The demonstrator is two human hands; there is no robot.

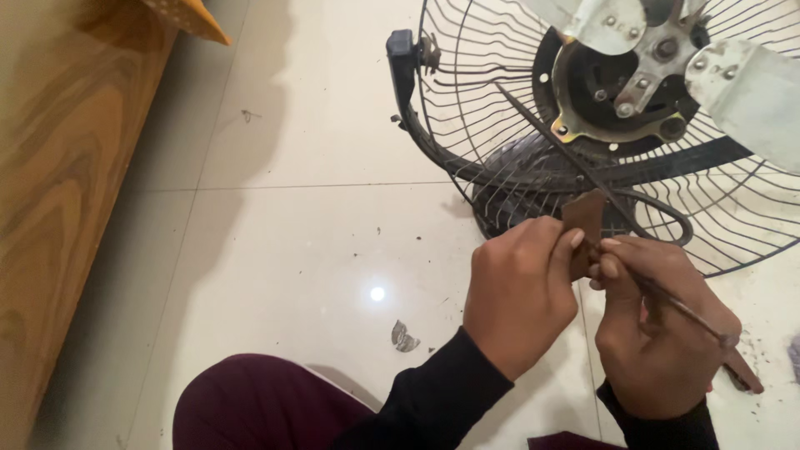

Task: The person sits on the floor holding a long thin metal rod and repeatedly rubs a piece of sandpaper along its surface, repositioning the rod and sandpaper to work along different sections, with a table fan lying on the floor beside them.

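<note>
At lower right of the frame, the left hand point(521, 300) pinches a small brown piece point(583, 221) with fingers clamped; the right hand point(658, 333) grips scissors point(600, 187), fingers closed, cutting it. Next calls for steady blades, just below the fan guard point(467, 117).

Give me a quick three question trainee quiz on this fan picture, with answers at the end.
1. True or false: the fan's wire guard lies on a wooden table.
2. What does the left hand pinch: A a small brown piece, B a cloth, C a screw?
3. Which hand grips the long thin rod reaching into the guard?

Key: 1 false, it lies on the tiled floor. 2 A. 3 the right hand.
</note>
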